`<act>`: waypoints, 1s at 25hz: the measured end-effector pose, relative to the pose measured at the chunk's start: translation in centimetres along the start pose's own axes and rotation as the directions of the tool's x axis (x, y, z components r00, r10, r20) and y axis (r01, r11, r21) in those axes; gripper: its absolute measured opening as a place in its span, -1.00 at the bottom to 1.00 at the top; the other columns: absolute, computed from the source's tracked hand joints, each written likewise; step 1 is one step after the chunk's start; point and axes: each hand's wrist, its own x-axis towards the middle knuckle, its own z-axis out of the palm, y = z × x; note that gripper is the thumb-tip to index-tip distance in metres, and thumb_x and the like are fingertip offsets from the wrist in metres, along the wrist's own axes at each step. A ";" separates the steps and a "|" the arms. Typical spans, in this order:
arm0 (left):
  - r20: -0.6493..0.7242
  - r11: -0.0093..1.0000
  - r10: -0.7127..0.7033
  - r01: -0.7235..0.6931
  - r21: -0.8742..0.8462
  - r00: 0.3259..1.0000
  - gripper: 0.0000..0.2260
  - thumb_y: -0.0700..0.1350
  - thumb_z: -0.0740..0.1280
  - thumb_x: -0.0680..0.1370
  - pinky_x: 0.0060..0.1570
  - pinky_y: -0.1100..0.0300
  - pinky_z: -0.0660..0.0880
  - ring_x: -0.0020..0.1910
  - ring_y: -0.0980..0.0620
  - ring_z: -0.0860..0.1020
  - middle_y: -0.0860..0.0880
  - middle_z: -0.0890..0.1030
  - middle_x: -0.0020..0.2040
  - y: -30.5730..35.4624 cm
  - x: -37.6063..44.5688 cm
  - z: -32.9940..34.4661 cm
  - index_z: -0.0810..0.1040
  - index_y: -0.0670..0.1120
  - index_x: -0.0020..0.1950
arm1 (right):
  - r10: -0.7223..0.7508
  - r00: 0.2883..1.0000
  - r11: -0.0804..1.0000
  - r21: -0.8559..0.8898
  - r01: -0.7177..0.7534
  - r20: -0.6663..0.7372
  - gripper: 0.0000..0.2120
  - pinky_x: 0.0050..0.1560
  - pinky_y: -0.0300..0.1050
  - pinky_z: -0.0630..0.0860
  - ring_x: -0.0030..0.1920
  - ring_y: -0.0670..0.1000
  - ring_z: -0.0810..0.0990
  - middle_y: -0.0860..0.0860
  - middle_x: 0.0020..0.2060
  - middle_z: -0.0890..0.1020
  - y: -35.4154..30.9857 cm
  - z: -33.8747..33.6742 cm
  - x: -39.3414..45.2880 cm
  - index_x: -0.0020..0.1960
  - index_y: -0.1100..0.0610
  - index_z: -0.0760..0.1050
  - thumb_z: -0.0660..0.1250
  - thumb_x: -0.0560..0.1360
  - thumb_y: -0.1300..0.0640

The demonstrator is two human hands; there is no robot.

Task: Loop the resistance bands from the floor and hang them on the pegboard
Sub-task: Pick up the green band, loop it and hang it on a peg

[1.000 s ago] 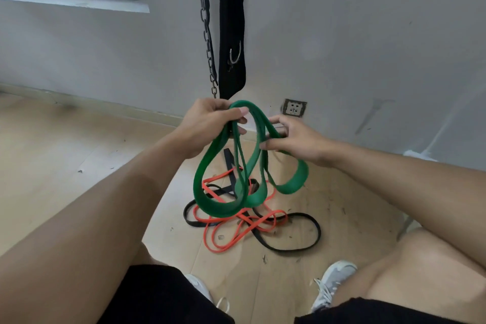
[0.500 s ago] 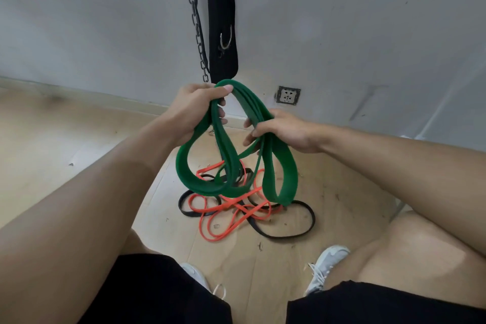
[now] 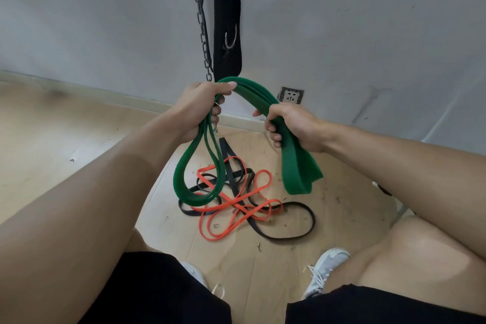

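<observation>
A wide green resistance band (image 3: 252, 95), folded into several layers, arches between my two hands above the floor. My left hand (image 3: 202, 108) grips its left part, from which a long loop hangs down. My right hand (image 3: 292, 126) grips the right part, and a short folded end sticks out below it. On the wooden floor underneath lie an orange band (image 3: 236, 208) and a black band (image 3: 294, 234), tangled together. No pegboard is in view.
A metal chain (image 3: 201, 21) and a black padded belt (image 3: 227, 8) with a metal hook hang down the grey wall just behind my hands. A wall socket (image 3: 290, 95) sits low on the wall. My knees and white shoes (image 3: 326, 268) are at the bottom.
My hands have moved apart and gathered the green band's loops into a tighter bundle. The loose loops under my right hand are now a short folded end.
</observation>
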 end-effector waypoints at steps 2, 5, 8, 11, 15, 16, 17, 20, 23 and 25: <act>-0.004 0.995 -0.050 0.050 -0.082 0.999 -0.81 0.01 0.39 0.56 -0.45 0.26 0.32 -0.47 0.13 0.32 0.05 0.40 -0.30 -0.2 0.2 0.2 0.55 -0.11 0.00 | 0.030 0.999 0.997 0.079 -0.027 -0.030 -0.74 -0.36 -0.09 0.37 -0.43 0.00 0.37 0.01 -0.39 0.43 -0.1 0.9 0.0 0.18 0.19 0.57 0.18 0.58 0.24; -0.059 0.983 -0.095 0.084 -0.164 0.994 -0.78 0.06 0.38 0.56 -0.32 0.21 0.35 -0.41 0.10 0.34 0.06 0.40 -0.28 -0.5 0.5 0.7 0.54 -0.09 0.00 | 0.077 0.995 0.992 0.107 -0.071 -0.060 -0.74 -0.24 -0.09 0.39 -0.29 0.01 0.48 0.07 -0.22 0.57 -0.3 2.2 0.2 0.24 0.22 0.56 0.24 0.62 0.17; -0.099 0.965 -0.137 0.111 -0.236 0.986 -0.75 0.08 0.38 0.55 -0.23 0.17 0.40 -0.33 0.07 0.39 0.03 0.42 -0.23 -1.0 0.8 1.2 0.56 -0.10 0.01 | 0.122 0.993 0.992 0.042 -0.122 -0.004 -0.62 -0.04 -0.05 0.46 -0.02 0.07 0.56 0.14 0.05 0.66 -0.2 3.0 0.4 0.34 0.20 0.53 0.31 0.64 -0.02; -0.085 0.912 -0.137 0.092 -0.399 0.987 -0.81 -0.02 0.34 0.62 -0.09 0.14 0.58 -0.21 0.03 0.59 -0.03 0.56 -0.16 -0.9 0.7 2.2 0.55 -0.15 0.06 | 0.124 0.990 0.990 0.057 -0.128 0.072 -0.52 0.24 0.11 0.59 0.12 0.14 0.60 0.25 0.25 0.65 0.0 3.4 0.4 0.36 0.18 0.53 0.39 0.60 -0.12; -0.104 0.834 -0.110 0.035 -0.550 0.988 -0.78 -0.03 0.25 0.68 0.02 0.05 0.63 -0.03 -0.05 0.66 -0.08 0.65 -0.05 -0.2 0.5 2.7 0.58 -0.15 0.00 | 0.121 0.978 0.992 -0.050 -0.114 0.172 -0.55 0.39 0.17 0.51 0.15 0.15 0.65 0.24 0.29 0.66 0.0 3.3 -0.2 0.30 0.24 0.60 0.42 0.59 -0.08; -0.110 0.812 -0.109 0.024 -0.584 0.988 -0.74 -0.01 0.24 0.69 -0.04 0.04 0.63 -0.07 -0.06 0.66 -0.08 0.65 -0.10 0.1 0.4 2.6 0.57 -0.14 -0.06 | 0.141 0.967 0.987 -0.107 -0.120 0.211 -0.55 0.38 0.19 0.53 0.18 0.19 0.69 0.22 0.26 0.69 0.1 3.2 -0.4 0.28 0.27 0.59 0.43 0.59 -0.07; -0.125 0.785 -0.115 0.013 -0.619 0.985 -0.71 0.00 0.23 0.69 -0.04 0.02 0.63 -0.06 -0.07 0.66 -0.08 0.65 -0.14 0.3 0.3 2.4 0.56 -0.14 -0.10 | 0.155 0.956 0.980 -0.159 -0.118 0.248 -0.51 0.37 0.22 0.55 0.22 0.24 0.69 0.22 0.24 0.69 0.4 3.3 -0.6 0.31 0.29 0.57 0.44 0.58 -0.08; -0.179 0.699 -0.172 -0.008 -0.715 0.969 -0.66 0.04 0.23 0.69 -0.01 -0.03 0.64 -0.04 -0.11 0.66 -0.10 0.65 -0.15 0.7 0.3 2.0 0.54 -0.15 -0.15 | 0.118 0.960 0.968 -0.247 -0.054 0.253 -0.50 0.33 0.26 0.59 0.16 0.18 0.73 0.17 0.13 0.75 1.0 4.1 -1.1 0.25 0.20 0.59 0.51 0.51 -0.15; -0.222 0.684 -0.209 -0.020 -0.730 0.952 -0.65 0.06 0.19 0.70 -0.12 0.00 0.60 -0.13 -0.09 0.63 -0.10 0.63 -0.16 0.9 0.1 2.2 0.52 -0.15 -0.13 | 0.047 0.990 0.955 -0.298 -0.005 0.135 -0.35 0.25 0.23 0.63 0.04 0.14 0.77 0.10 -0.02 0.78 0.9 5.3 -0.9 0.12 0.13 0.64 0.62 0.24 -0.31; -0.240 0.673 -0.199 -0.046 -0.739 0.950 -0.66 0.05 0.19 0.70 -0.05 0.01 0.60 -0.10 -0.09 0.63 -0.10 0.63 -0.14 1.0 0.0 2.4 0.53 -0.15 -0.10 | 0.017 0.998 0.938 -0.348 0.006 0.064 -0.41 0.18 0.23 0.66 -0.06 0.14 0.79 0.06 -0.13 0.79 1.0 5.4 -0.4 0.03 0.14 0.63 0.62 0.20 -0.25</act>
